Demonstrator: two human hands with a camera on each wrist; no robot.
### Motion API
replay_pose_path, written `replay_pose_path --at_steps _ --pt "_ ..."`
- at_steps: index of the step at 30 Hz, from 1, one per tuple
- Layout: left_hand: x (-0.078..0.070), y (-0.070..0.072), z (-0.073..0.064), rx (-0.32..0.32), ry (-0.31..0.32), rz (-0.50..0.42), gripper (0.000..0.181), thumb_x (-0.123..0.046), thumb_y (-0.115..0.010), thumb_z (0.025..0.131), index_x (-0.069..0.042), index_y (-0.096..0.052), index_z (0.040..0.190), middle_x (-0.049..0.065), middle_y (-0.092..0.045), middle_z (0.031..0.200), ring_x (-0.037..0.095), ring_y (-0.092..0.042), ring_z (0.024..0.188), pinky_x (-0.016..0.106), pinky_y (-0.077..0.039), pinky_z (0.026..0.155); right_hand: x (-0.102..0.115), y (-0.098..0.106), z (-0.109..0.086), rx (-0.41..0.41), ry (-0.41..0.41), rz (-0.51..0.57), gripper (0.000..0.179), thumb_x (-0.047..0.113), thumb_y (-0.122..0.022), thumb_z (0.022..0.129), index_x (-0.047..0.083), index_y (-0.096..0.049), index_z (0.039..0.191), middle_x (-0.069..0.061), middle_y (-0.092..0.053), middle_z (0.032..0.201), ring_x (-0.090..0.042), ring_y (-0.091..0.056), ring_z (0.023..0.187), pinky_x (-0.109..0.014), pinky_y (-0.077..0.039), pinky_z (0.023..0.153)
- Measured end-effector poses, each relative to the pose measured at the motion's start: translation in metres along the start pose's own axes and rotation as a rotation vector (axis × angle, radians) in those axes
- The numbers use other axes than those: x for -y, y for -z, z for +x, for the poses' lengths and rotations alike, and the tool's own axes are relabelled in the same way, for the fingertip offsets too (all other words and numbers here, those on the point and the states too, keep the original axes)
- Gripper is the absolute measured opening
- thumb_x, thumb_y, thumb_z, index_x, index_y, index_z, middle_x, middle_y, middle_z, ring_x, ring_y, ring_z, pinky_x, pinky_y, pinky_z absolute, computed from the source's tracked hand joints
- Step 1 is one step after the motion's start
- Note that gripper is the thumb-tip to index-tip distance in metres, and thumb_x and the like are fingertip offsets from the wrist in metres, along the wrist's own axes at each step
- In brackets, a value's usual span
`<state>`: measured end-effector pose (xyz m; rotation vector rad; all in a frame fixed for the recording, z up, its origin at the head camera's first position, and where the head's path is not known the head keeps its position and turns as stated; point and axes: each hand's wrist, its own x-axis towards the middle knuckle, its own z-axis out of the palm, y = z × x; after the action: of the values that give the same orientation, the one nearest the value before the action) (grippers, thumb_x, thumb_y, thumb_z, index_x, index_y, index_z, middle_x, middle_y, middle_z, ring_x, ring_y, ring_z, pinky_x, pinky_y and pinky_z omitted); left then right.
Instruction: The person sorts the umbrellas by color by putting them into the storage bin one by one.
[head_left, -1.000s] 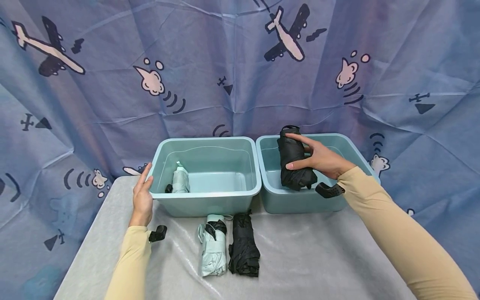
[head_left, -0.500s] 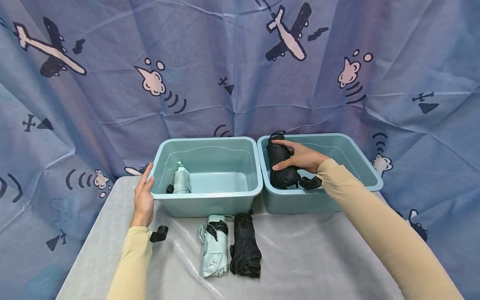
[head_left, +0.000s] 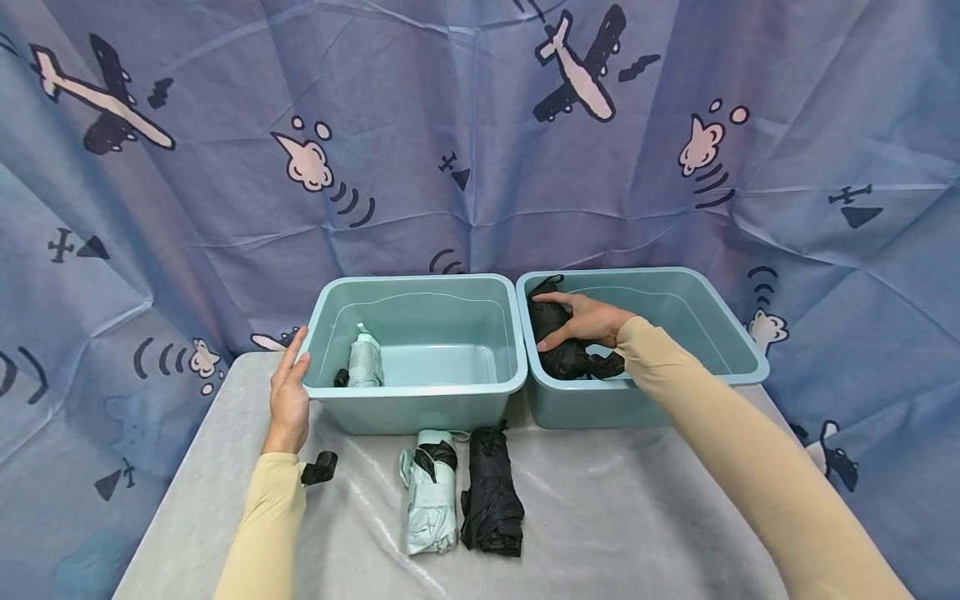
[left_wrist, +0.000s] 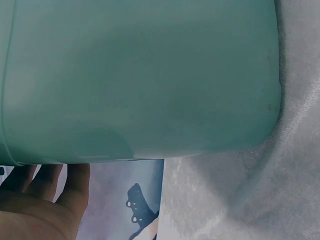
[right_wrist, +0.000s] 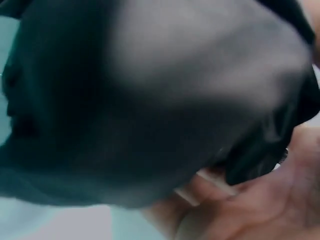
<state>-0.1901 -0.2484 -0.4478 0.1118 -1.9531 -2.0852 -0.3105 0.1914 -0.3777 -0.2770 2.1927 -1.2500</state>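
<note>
My right hand (head_left: 588, 321) grips a folded black umbrella (head_left: 551, 321) inside the right bin (head_left: 645, 404), along its left wall. In the right wrist view the black fabric (right_wrist: 150, 100) fills most of the picture, with my palm and fingers wrapped at its lower right. My left hand (head_left: 288, 404) rests against the outer left side of the left bin (head_left: 412, 408), fingers straight along the rim. The left wrist view shows the fingers (left_wrist: 75, 185) at the edge of the bin wall (left_wrist: 150, 80).
Inside the left bin a pale green folded umbrella (head_left: 365, 360) leans at the left, beside a small black end piece (head_left: 341, 377). On the grey tabletop (head_left: 600, 517) in front lie another pale green umbrella (head_left: 432, 508) and a black umbrella (head_left: 491, 500). A printed curtain (head_left: 420, 133) hangs behind.
My right hand has carried the black umbrella leftward and lowered it into the right bin, against the left wall. The left hand stays at the left bin.
</note>
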Motion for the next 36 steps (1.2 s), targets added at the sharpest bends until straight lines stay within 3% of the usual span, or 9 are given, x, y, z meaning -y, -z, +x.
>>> replay_pose_path --at_steps 7,20,29,36 --pt "0.0 0.0 -0.001 -0.001 0.004 -0.005 0.051 -0.012 -0.03 0.11 -0.008 -0.028 0.161 0.006 -0.023 0.167 0.021 -0.021 0.151 0.035 -0.018 0.123 -0.006 -0.003 0.006 0.028 -0.024 0.006 0.102 0.007 -0.087 0.079 0.015 -0.027 0.161 -0.021 -0.014 0.162 -0.038 -0.04 0.137 -0.049 -0.042 0.108" --pt "-0.001 0.0 0.0 -0.001 0.003 -0.001 0.051 -0.012 -0.03 0.11 -0.009 -0.029 0.161 0.006 -0.024 0.167 0.022 -0.022 0.151 0.037 -0.018 0.123 -0.014 -0.009 0.013 0.054 -0.049 -0.028 0.101 0.004 -0.086 0.078 0.013 -0.028 0.16 -0.021 -0.004 0.165 -0.039 -0.032 0.14 -0.042 -0.045 0.1" --pt "0.0 0.0 0.0 -0.003 0.009 -0.014 0.051 -0.012 -0.03 0.11 -0.009 -0.029 0.161 0.006 -0.023 0.167 0.021 -0.021 0.151 0.036 -0.017 0.123 -0.016 -0.014 0.017 0.071 -0.076 -0.038 0.099 0.0 -0.082 0.08 0.011 -0.027 0.161 -0.023 -0.011 0.163 -0.038 -0.037 0.135 -0.04 -0.047 0.097" --pt "0.0 0.0 0.0 -0.003 0.015 -0.034 0.051 -0.012 -0.03 0.11 -0.008 -0.028 0.161 0.007 -0.025 0.166 0.023 -0.025 0.15 0.037 -0.021 0.122 -0.017 -0.014 0.018 0.072 -0.122 -0.088 0.102 0.006 -0.084 0.08 0.012 -0.024 0.162 -0.023 -0.006 0.165 -0.044 -0.025 0.145 -0.053 -0.041 0.108"
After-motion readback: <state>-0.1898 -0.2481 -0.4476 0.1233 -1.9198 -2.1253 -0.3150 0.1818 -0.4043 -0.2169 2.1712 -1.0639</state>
